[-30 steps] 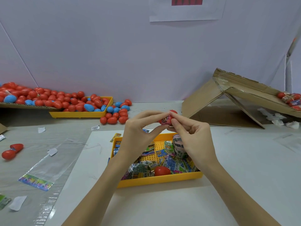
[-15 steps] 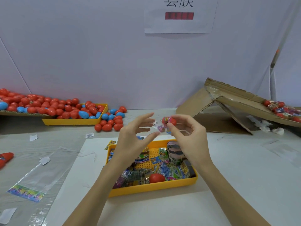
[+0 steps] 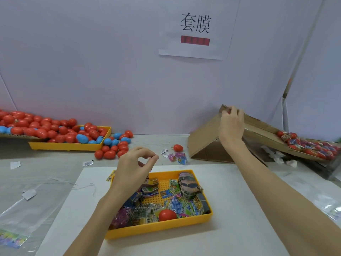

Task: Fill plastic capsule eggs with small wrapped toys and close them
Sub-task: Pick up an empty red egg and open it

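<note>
The right hand (image 3: 231, 124) reaches to the top edge of the cardboard ramp (image 3: 258, 130), its grip curled round a red capsule egg (image 3: 229, 112) that shows only as a sliver between the fingers; it seems to be a filled, closed egg brought here so it can roll down the slope. At the ramp's lower end a pile of finished eggs (image 3: 306, 145) has gathered, which fits that reading. The left hand (image 3: 135, 166) hovers over the near yellow tray (image 3: 160, 228), well down from the ramp, its grip narrow, thumb and forefinger close together with nothing visible between them, probably ready to pick the next piece. That tray holds the wrapped toys (image 3: 177, 200) and one red egg (image 3: 167, 215), within easy reach on the table (image 3: 239, 209). Far from the ramp, across the table, a second yellow tray (image 3: 68, 145) holds the supply of red and blue eggs (image 3: 55, 130), some spilling beside it. A single red egg (image 3: 178, 148) and a few loose packets (image 3: 177, 157) lie just at the ramp's near foot.
</note>
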### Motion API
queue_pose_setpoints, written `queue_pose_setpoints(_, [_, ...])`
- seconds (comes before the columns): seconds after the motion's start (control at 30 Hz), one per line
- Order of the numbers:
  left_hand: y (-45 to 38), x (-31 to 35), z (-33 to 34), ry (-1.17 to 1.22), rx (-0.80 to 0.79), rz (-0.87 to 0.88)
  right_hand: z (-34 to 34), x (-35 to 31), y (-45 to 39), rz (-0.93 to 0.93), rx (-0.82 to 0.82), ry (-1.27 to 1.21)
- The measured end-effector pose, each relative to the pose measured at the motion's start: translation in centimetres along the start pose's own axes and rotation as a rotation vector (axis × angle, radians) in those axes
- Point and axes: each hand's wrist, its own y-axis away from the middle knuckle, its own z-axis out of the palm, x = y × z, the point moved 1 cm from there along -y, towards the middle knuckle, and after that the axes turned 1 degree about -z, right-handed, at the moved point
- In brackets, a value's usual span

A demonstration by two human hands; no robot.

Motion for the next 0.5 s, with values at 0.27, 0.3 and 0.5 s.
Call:
queue_pose_setpoints(0.27, [0.0,-0.6,-0.3,-0.023,0.016,-0.083,2.6,-6.1,2.4,-0.329,-0.202,-0.283])
queue_pose_setpoints(0.3, [0.0,-0.7,-0.3,-0.027,0.015,-0.091,3.2,-7.3,3.1,-0.355,-0.336,-0.367])
queue_pose_setpoints(0.5, [-0.1,-0.9,-0.6,-0.033,0.022,-0.126,7.0,-9.5,5.9,-0.425,-0.745,-0.199])
